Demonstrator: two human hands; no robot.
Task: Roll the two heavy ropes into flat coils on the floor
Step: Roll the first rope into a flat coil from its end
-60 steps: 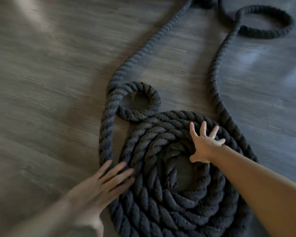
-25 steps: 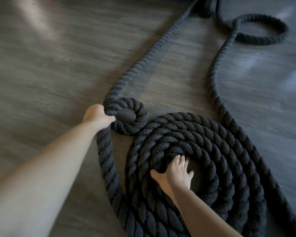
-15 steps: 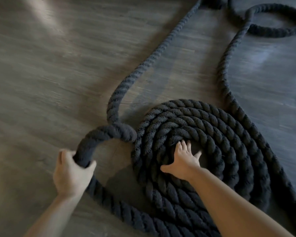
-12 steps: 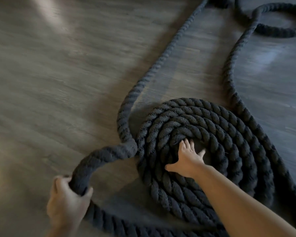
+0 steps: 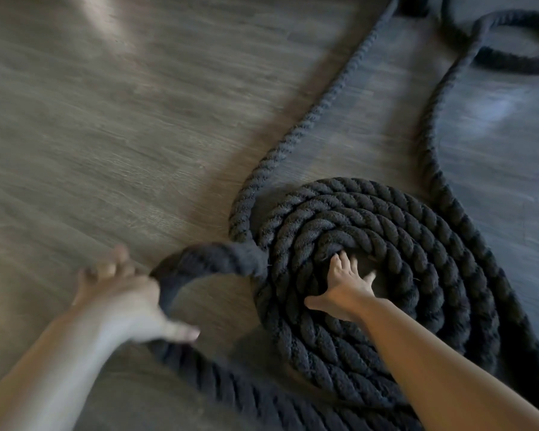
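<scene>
Head view shows the winding step in progress: a thick, dark grey twisted rope (image 5: 296,141) is being laid round a flat spiral coil of the same rope (image 5: 395,275) on the grey wood-grain floor (image 5: 106,119). The coil has several turns already, while a long free length runs away toward the top of the frame, where a loose loop (image 5: 517,42) lies near the right edge.

The right hand (image 5: 346,286) lies flat on the coil's inner turns, fingers spread and straight, pinning the centre. The left hand (image 5: 119,295) is blurred; its fingers look extended, with the raised bend of rope (image 5: 209,262) passing against the palm, so it seems to be pushing or releasing rather than gripping, though I cannot be sure.

Next, I judge, that lifted bend must be brought down snug against the coil's outer edge without a kink or overlap, the centre held steady.
</scene>
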